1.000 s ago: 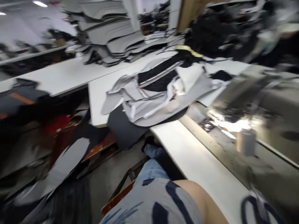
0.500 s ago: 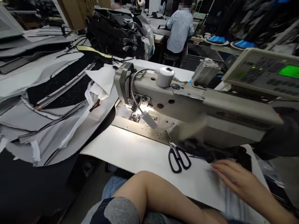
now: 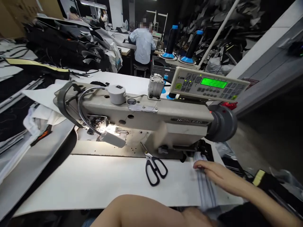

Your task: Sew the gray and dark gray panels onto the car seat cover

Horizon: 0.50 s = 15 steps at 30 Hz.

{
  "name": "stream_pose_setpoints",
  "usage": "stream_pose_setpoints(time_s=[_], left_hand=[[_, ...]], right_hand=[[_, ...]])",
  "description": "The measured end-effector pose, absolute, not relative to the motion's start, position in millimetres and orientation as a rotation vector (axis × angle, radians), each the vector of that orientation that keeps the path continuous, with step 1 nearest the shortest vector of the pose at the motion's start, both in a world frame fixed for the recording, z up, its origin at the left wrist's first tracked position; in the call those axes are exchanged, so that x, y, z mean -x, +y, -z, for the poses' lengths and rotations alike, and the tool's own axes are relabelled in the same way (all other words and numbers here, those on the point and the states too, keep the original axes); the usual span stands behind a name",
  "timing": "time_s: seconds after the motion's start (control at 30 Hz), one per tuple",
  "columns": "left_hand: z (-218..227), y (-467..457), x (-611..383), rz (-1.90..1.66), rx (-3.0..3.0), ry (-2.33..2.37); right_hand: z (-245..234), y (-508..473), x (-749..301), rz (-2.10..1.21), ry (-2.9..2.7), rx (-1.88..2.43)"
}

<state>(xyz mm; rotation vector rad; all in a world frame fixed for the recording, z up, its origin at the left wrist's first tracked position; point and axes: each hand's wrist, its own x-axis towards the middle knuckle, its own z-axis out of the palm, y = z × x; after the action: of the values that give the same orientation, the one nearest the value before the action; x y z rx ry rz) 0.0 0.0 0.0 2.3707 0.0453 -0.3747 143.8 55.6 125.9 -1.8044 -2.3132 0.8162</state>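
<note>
View: my head has swung right, away from the fabric pile [image 3: 16, 126] and onto the sewing machine [image 3: 146, 116]; the blur is gone.
Right hand: my right hand [image 3: 220, 176] has settled from a blurred sweep. It lies flat with the fingers stretched out, gripping nothing, and presses on the strips.
Strips: the pale strips [image 3: 207, 194] lie on the table [image 3: 94, 183] at its right end, under my fingers and running off the near edge.
Left hand: only the forearm crosses the bottom; the hand is out of sight, so I cannot tell its state.
Scissors: the scissors [image 3: 155, 168] are unmoved, closed, just left of the strips and untouched.
Meaning: the work in hand is now the strips, not the pile.
</note>
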Motion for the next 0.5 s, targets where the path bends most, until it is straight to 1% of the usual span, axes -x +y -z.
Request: stream_pose_setpoints(time_s=[0.07, 0.13, 0.2, 0.33, 0.5], left_hand=[[-5.1, -0.3, -1.3, 0.463, -2.394, 0.094], [-6.7, -0.9, -2.9, 0.490, -2.400, 0.113], [-3.6, -1.9, -4.4, 0.428, -2.409, 0.139], [3.9, -2.2, -5.0, 0.387, -2.416, 0.149], [-8.0, 2.6, -1.4, 0.412, -2.425, 0.141]], right_hand=[[-138.4, 61.9, -173.4, -1.010, -2.081, 2.012], [-142.7, 74.1, -201.6, -1.046, -1.917, 2.173], [-140.9, 88.4, -222.9, -1.034, -1.837, 2.265], [-130.5, 112.5, -235.5, -1.036, -1.772, 2.324], [-126.1, 125.8, -220.5, -1.084, -1.776, 2.310]])
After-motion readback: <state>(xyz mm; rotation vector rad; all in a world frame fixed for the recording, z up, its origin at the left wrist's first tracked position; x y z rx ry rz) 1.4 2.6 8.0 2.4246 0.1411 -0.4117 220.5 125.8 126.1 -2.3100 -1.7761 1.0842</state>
